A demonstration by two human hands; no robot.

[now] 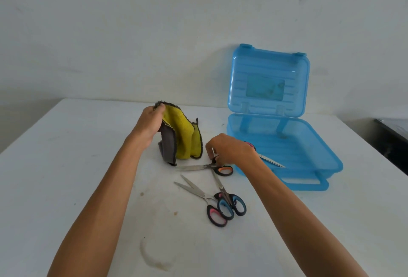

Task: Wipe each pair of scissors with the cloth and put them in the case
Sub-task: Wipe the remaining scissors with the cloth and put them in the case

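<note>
My left hand grips a yellow and grey cloth and holds it up so it hangs just above the table. My right hand is down at the orange-handled scissors, its fingertips pinching the handle end. Those scissors lie flat with the blades pointing left. Closer to me lie blue-handled scissors and pink-handled scissors with open blades, their handles overlapping. The open blue case stands to the right. Another pair of scissors lies inside it, its pink handle partly hidden by my right hand.
The case's lid stands up against the white wall. The white table has stains near its front. A dark piece of furniture stands past the table's right edge.
</note>
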